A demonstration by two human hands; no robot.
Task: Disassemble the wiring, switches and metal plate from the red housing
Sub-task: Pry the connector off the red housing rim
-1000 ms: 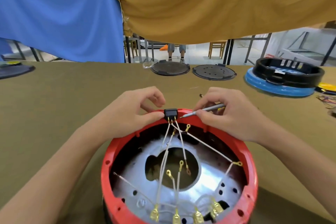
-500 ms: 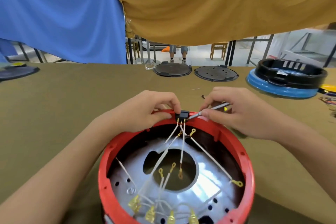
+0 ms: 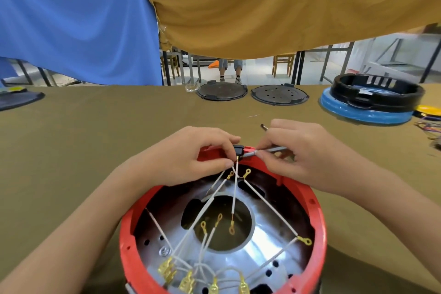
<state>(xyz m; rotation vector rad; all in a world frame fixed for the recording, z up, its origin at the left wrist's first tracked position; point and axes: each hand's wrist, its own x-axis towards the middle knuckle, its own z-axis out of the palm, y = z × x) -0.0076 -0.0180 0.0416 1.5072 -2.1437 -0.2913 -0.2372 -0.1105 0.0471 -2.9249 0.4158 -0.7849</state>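
1. While the red housing (image 3: 222,243) sat open side up at the near edge of the worktop (image 3: 95,140), the black switch (image 3: 238,150) sat at the far point of its rim, directly between the 2 hands.
2. The left hand (image 3: 198,155) came at the switch from the left, its thumb and fingertips curled and pinching the switch body where it met the rim.
3. The right hand (image 3: 293,150) came from the right, its fingers curled around a thin grey screwdriver (image 3: 267,151).
4. The tool's long axis ran nearly level, right to left, and its tip met the right side of the switch just above the brass terminals; whether the tip was under a catch could not be told.
5. Both hands lay about equally near the switch, so the left looked placed to steady or lift it while the right levered, which reads as the step of freeing the switch.
6. From the switch, 3 or so white wires (image 3: 235,195) fanned toward the viewer and down across the silver metal plate (image 3: 267,250) inside the housing; several ended in loose ring terminals, others ran to brass connectors (image 3: 188,281) at the near rim.
7. Judging by this, any lift of the switch would have to go up and away from the viewer, and would tighten only the wires fixed at the near side.
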